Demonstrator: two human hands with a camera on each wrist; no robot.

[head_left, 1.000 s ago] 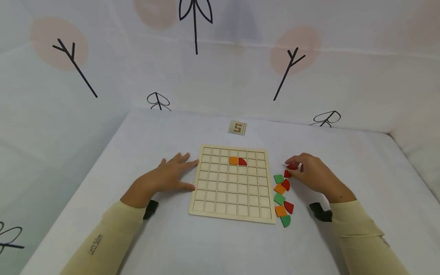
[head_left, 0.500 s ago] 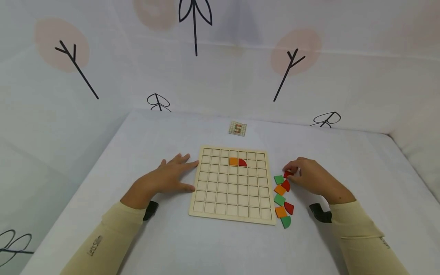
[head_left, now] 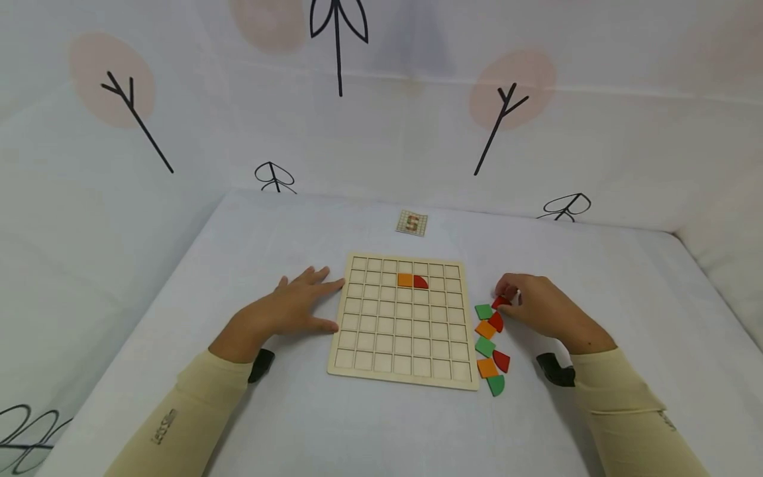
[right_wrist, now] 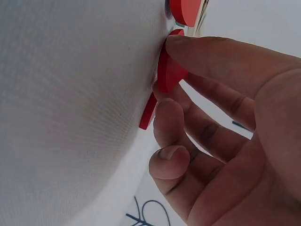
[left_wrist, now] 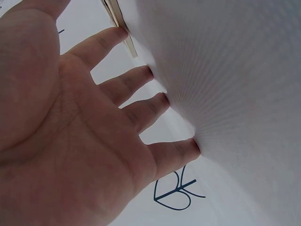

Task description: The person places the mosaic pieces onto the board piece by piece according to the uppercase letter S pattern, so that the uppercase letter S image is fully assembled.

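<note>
Red tile (right_wrist: 174,70), probably light, stiff and slick, is being pinched, likely best by its thin edges, in the right hand (head_left: 541,308) near the gridded board (head_left: 403,326), whose side the left hand's (head_left: 292,306) spread fingers are touching.

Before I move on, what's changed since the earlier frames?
The right hand dipped slightly toward the person; thumb and finger now pinch a red piece. Whether it gripped one earlier is unclear. Left hand, grid board and patterned card stayed put.
</note>
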